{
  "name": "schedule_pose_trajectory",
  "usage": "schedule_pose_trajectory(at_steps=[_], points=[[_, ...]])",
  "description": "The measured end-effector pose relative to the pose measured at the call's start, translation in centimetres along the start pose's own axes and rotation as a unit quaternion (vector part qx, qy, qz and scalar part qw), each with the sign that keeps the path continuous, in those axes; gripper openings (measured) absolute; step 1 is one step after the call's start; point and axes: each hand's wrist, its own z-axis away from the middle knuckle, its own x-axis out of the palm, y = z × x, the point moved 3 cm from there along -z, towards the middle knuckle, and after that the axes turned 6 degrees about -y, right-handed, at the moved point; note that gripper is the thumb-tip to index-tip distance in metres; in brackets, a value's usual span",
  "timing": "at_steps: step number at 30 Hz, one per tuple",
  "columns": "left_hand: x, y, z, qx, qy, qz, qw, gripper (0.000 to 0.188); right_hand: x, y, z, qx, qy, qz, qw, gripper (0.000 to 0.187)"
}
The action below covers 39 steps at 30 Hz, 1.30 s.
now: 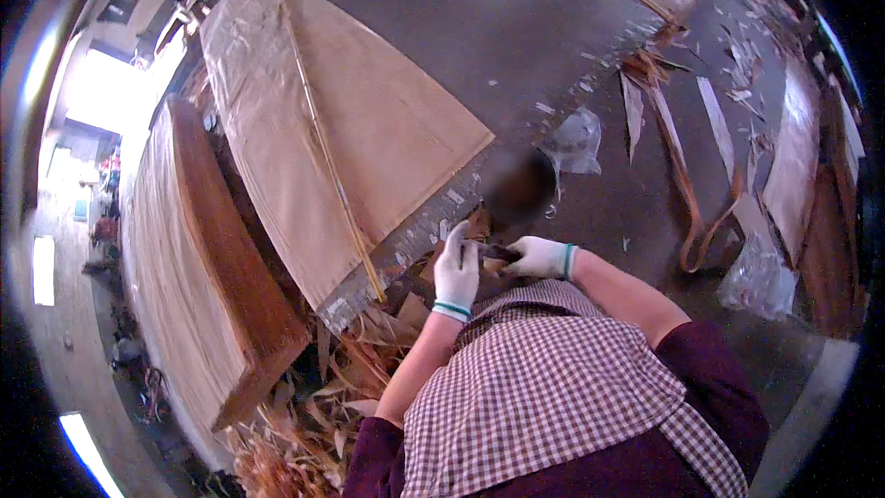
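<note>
Both my hands wear white knit gloves with green cuffs and meet in front of my checked apron (553,360). My right hand (542,257) is closed on one end of a small dark thing (499,252), whose kind I cannot make out. My left hand (456,269) grips its other end, with a finger or thumb pointing upward. Just beyond them, a large tan veneer sheet (396,129) lies flat, with a long thin wooden stick (324,143) across it. A dark round shape (521,186) near my hands is blurred.
At the left stands a thick stack of veneer sheets (217,267). Torn veneer scraps (304,424) heap up below it. To the right lie long veneer strips (678,157), a clear plastic bag (758,281) and another plastic piece (578,141) on the grey surface.
</note>
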Motion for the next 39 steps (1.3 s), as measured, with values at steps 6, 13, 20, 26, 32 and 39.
schedule_pose_trajectory(at_steps=[6, 13, 20, 26, 32, 39], points=[[-9.6, -4.6, -3.0, 0.012, 0.267, -0.288, 0.92, 0.037, -7.9, 12.2, 5.7, 0.2, 0.176, 0.233, 0.935, 0.043], [-12.5, -9.7, -2.4, -0.152, 0.226, -0.382, 0.883, 0.052, -10.4, 9.1, 7.2, 0.01, 0.275, 0.167, 0.947, 0.037], [3.1, -0.9, -6.3, -0.108, -0.117, 0.106, 0.982, 0.051, -7.7, 6.3, 1.8, -0.094, 0.174, -0.121, 0.973, 0.048], [8.1, 3.6, -13.2, 0.028, -0.118, -0.238, 0.964, 0.048, -11.9, 4.6, 4.6, -0.115, 0.205, -0.245, 0.941, 0.037], [9.6, 2.1, -19.5, -0.076, 0.076, -0.393, 0.913, 0.087, -13.4, 3.3, 7.3, -0.066, 0.296, -0.014, 0.953, 0.041], [6.9, 2.4, -20.1, -0.055, 0.038, -0.371, 0.926, 0.058, -11.4, 4.3, 8.4, -0.111, 0.39, -0.054, 0.913, 0.029]])
